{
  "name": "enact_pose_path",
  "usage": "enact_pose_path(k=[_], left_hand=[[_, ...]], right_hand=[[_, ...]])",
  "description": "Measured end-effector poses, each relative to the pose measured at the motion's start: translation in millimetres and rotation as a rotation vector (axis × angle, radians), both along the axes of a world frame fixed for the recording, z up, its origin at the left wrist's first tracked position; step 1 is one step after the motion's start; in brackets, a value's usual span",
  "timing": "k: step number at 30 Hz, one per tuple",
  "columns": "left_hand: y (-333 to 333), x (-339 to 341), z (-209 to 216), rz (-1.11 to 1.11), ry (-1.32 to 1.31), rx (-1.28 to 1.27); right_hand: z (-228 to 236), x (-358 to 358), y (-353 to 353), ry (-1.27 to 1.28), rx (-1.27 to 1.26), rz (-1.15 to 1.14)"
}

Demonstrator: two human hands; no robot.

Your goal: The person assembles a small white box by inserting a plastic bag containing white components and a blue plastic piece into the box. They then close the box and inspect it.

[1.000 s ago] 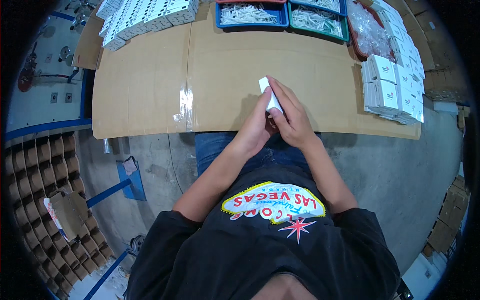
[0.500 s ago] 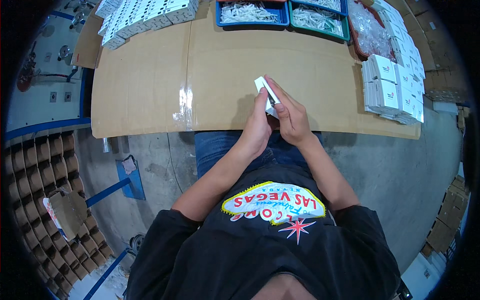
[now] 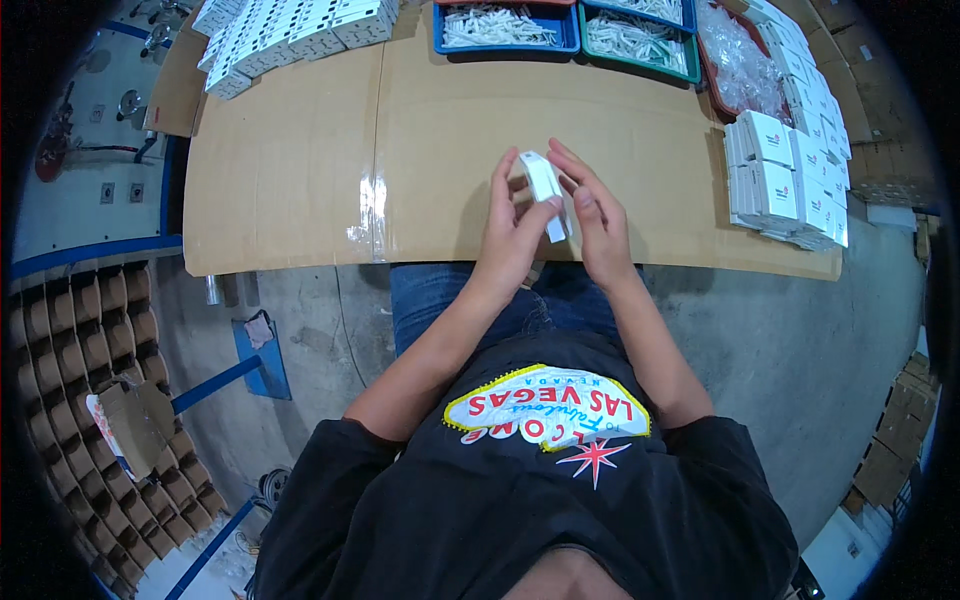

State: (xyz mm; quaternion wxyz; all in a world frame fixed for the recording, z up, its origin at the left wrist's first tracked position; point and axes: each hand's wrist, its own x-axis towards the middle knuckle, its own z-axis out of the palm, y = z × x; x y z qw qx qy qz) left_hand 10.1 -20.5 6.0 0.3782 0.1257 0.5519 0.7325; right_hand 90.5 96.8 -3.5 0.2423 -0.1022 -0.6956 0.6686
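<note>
Across the whole bench lies a sheet of brown cardboard (image 3: 300,190), flat and matte, with a shiny strip of clear tape (image 3: 372,205) running front to back over its seam. Along the sheet's far edge sit a blue plastic tray (image 3: 505,27) and a green one (image 3: 635,35), both filled with small white parts, and beside them a red tray (image 3: 745,75) of crinkled clear bags. At the far left corner of the cardboard are rows of flat white cartons (image 3: 290,30); at its right edge stand stacked white boxes (image 3: 785,180), square and glossy.

Near the front edge of the cardboard, about midway along it, the left hand (image 3: 510,235) and right hand (image 3: 598,225) hold a small white box (image 3: 545,188) between them, slim and rectangular, tilted on end. Fingers of both hands are closed lightly on its sides, the remaining fingers spread upward.

Half a second ago the hands sat closer together and curled tighter about the box; now the fingers have fanned out and more of its white face shows.
</note>
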Motion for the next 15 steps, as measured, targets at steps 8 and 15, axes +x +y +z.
enact_pose_path(k=[8,15], left_hand=[[-6,-12,-12,-0.142,0.136,0.067],[-2,-3,0,-0.158,-0.429,0.035]], right_hand=[[11,4,-3,-0.094,-0.131,0.002],[2,4,-3,-0.081,0.416,0.055]])
